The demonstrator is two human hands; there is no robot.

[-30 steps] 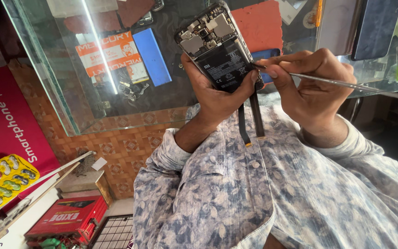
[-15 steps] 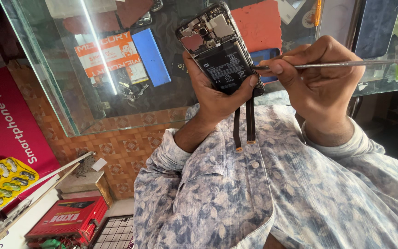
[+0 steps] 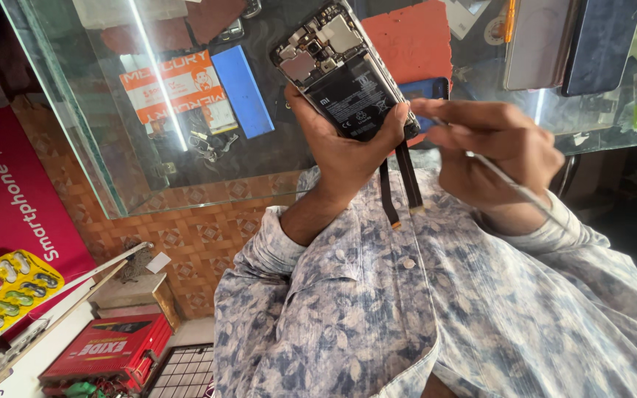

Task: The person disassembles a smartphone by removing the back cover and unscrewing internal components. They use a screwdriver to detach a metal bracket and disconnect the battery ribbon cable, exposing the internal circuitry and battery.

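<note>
My left hand (image 3: 348, 147) grips an opened smartphone (image 3: 337, 70) with its back cover off, so the black battery and circuit boards show. Two dark flat ribbon cables (image 3: 399, 184) hang loose from the phone's lower end over my shirt. My right hand (image 3: 492, 155) pinches a thin metal tool (image 3: 525, 195) like a pen. The tool's tip points at the phone's lower right corner, and its shaft slants down to the right past my wrist. Both hands are held above the edge of a glass counter (image 3: 112, 169).
On the counter lie a blue battery (image 3: 242, 90), an orange mat (image 3: 405, 40), small loose parts (image 3: 204, 144), and several phones (image 3: 576, 44) at the right. Below left are a red box (image 3: 108, 352), a yellow blister card (image 3: 5, 289) and a red banner (image 3: 9, 191).
My right hand has turned the metal tool: its shaft pointed out to the right, now it slants down toward my wrist. The phone has tilted slightly in my left hand.
</note>
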